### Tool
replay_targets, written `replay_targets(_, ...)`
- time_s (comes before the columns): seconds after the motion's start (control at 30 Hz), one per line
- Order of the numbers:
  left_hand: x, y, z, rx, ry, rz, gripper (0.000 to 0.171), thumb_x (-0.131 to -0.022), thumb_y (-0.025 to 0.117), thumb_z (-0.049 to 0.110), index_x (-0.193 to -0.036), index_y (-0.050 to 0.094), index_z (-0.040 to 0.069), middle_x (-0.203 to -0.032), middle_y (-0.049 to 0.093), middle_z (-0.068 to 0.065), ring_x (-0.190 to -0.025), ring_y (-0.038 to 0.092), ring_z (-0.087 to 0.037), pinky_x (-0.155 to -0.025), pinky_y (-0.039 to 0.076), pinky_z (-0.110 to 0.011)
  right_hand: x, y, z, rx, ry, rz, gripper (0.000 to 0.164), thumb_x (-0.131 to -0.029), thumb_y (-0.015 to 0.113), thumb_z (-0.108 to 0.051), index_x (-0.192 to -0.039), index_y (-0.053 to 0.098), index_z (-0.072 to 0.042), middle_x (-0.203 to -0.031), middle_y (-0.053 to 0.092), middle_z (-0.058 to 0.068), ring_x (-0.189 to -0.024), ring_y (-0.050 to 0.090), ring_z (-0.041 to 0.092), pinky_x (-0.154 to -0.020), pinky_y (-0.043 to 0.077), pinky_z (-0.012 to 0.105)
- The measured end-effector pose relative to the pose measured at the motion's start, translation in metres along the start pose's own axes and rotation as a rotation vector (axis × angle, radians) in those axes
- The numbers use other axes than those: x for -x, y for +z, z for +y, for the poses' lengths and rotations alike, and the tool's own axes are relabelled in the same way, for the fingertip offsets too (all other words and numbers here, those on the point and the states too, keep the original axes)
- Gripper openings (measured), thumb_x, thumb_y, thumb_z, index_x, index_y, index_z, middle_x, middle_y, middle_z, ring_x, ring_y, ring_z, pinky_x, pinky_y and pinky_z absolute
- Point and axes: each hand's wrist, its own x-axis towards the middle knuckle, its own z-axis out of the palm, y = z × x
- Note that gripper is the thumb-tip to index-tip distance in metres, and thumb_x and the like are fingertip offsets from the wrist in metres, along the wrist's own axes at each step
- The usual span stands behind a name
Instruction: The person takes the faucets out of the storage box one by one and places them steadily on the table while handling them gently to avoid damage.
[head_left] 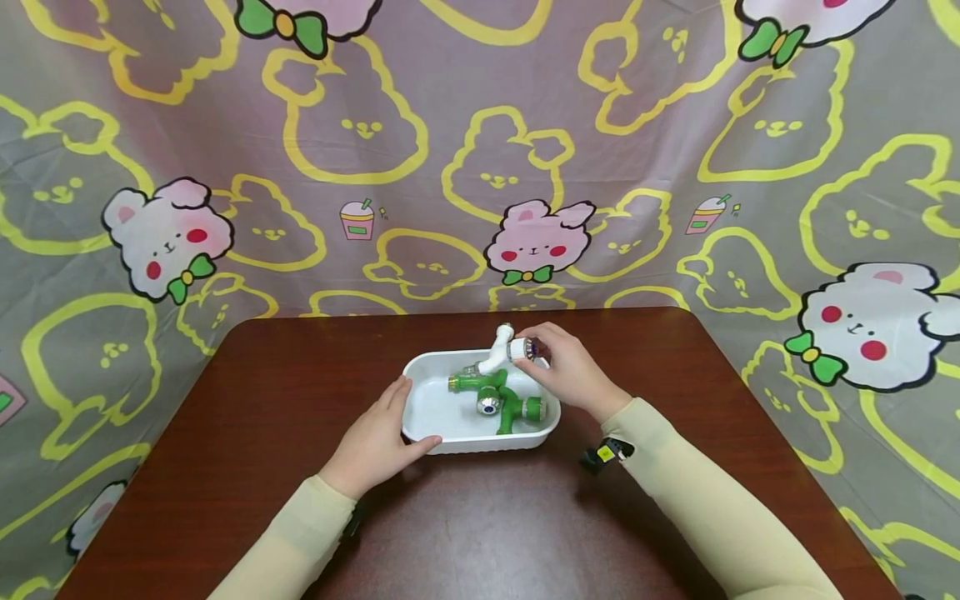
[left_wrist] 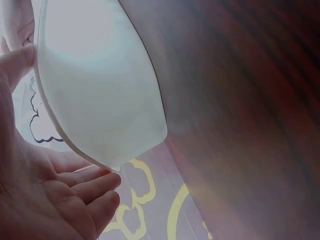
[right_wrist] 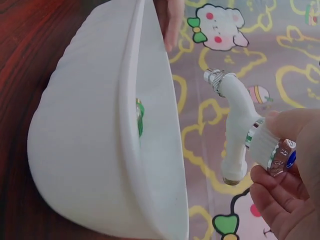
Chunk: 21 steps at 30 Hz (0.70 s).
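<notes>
A white faucet [head_left: 495, 352] with a chrome-trimmed handle is held over the basin. My right hand [head_left: 566, 367] pinches it by the handle; the right wrist view shows the white faucet [right_wrist: 237, 120] tilted, its ribbed knob between thumb and fingers. Below it, green faucets [head_left: 512, 410] with chrome knobs lie inside the white plastic basin [head_left: 450, 445]. My left hand [head_left: 378, 437] rests on the basin's left end, fingers along the rim and thumb at the near side. In the left wrist view, the left hand [left_wrist: 55, 195] has its fingers fairly straight against the rim.
The basin stands on a dark reddish-brown wooden table [head_left: 315, 367], toward its far edge. Behind and on both sides hangs a cartoon-printed cloth [head_left: 420, 192]. A black strap device [head_left: 606, 454] sits on the right wrist.
</notes>
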Motion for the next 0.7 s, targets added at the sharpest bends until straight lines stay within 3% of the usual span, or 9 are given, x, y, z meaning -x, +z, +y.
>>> replay_targets(0.13, 0.0, 0.0, 0.0, 0.002, -0.003, -0.006, 0.105, -0.084, 0.079, 0.058, -0.153, 0.038, -0.01, -0.159, 0.04, -0.029, -0.142, 0.049, -0.042, -0.109, 0.048, -0.051, 0.002, -0.003, 0.008, 0.0, 0.023, 0.038, 0.038, -0.092, 0.08, -0.024, -0.123, 0.066, -0.008, -0.115, 0.066, 0.007, -0.098, 0.062, 0.031, -0.086, 0.057, 0.047)
replay_targets(0.37, 0.001, 0.0, 0.0, 0.007, -0.002, -0.004, 0.104, -0.084, 0.079, 0.058, -0.153, 0.038, -0.01, -0.159, 0.04, -0.028, -0.142, 0.049, -0.042, -0.109, 0.048, -0.051, 0.005, -0.01, 0.019, -0.009, 0.046, 0.11, 0.036, -0.09, 0.082, -0.018, -0.12, 0.067, -0.005, -0.113, 0.067, 0.01, -0.099, 0.064, 0.024, -0.089, 0.057, 0.043)
replay_targets(0.7, 0.001, -0.001, 0.0, 0.012, 0.002, 0.001, 0.105, -0.084, 0.079, 0.058, -0.153, 0.038, -0.01, -0.159, 0.04, -0.029, -0.141, 0.049, -0.042, -0.109, 0.049, -0.051, 0.007, -0.016, 0.042, -0.005, 0.14, 0.17, 0.041, -0.091, 0.081, -0.02, -0.125, 0.065, -0.003, -0.113, 0.064, 0.013, -0.1, 0.065, 0.029, -0.089, 0.056, 0.045)
